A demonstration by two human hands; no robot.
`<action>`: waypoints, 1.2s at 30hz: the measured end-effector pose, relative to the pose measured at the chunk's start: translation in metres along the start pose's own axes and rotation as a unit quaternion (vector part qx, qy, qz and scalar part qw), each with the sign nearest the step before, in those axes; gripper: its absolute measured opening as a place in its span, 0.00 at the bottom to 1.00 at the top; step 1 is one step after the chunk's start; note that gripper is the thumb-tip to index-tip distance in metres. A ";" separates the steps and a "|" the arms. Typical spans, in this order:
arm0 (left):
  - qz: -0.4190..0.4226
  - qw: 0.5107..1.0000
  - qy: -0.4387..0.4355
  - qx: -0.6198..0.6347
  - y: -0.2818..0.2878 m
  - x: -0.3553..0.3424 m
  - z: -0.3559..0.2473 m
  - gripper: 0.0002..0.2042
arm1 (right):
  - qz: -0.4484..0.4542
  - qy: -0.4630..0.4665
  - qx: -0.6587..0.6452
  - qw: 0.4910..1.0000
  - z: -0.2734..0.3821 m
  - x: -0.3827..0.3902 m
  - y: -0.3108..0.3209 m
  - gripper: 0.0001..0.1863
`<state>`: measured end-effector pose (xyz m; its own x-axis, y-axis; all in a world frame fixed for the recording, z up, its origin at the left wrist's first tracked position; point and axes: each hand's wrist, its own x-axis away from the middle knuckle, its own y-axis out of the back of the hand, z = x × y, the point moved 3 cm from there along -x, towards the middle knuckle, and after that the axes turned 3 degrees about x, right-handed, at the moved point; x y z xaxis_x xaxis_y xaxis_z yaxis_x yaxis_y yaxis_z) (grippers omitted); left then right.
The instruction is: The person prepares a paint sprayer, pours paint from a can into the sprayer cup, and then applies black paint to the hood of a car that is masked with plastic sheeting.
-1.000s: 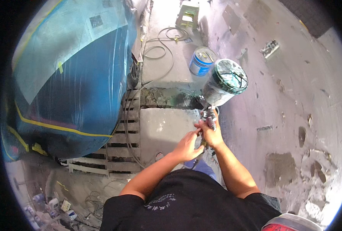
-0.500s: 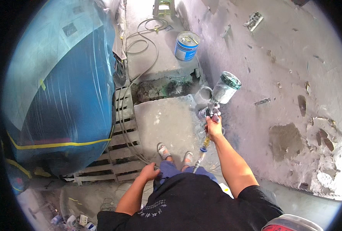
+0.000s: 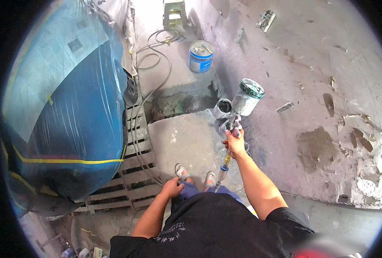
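In my right hand [image 3: 236,144] is a spray gun [image 3: 235,124], gripped out ahead of me. Its pale, paint-smeared cup [image 3: 246,103] sits on top with a dark green-stained lid. From below the grip hangs an air fitting with a yellow and blue clear section [image 3: 224,168], running down toward my body. My left hand [image 3: 172,188] is closed low at my left thigh. Grey hoses [image 3: 140,150] run along the floor up beside it; whether its fingers hold one is hidden. Left of me stands a blue vehicle panel [image 3: 88,103], partly masked with clear film and paper.
An open grey can [image 3: 222,109] with dark contents stands beyond the gun. Farther off are a blue-and-white pail [image 3: 200,58] and a green stool [image 3: 174,15]. Floor slats [image 3: 126,180] have gaps; a trench [image 3: 180,103] crosses ahead. A stained, peeling wall [image 3: 285,86] rises on the right.
The view has shifted slightly, moving the pail and stool left and down in the picture. My right hand keeps its hold on the spray gun; my left hand stays closed near my thigh.
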<state>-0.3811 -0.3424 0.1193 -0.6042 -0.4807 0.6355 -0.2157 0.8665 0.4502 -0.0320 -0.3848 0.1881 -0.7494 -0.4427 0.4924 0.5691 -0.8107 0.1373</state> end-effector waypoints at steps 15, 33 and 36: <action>-0.199 0.900 -0.355 0.158 0.048 -0.099 -0.269 0.15 | 0.061 -0.003 0.006 0.998 0.019 0.027 0.007 0.27; -0.135 0.936 -0.298 0.131 0.042 -0.129 -0.278 0.13 | 0.049 -0.017 0.037 0.998 0.022 0.023 0.012 0.31; -0.139 0.935 -0.300 0.131 0.042 -0.131 -0.276 0.14 | 0.055 -0.018 0.028 0.998 0.021 0.022 0.010 0.31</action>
<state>-0.0992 -0.2804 0.2276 -0.8012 -0.5983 0.0149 -0.5615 0.7601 0.3270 -0.0360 -0.3944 0.2181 -0.6695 -0.5123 0.5379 0.6653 -0.7355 0.1276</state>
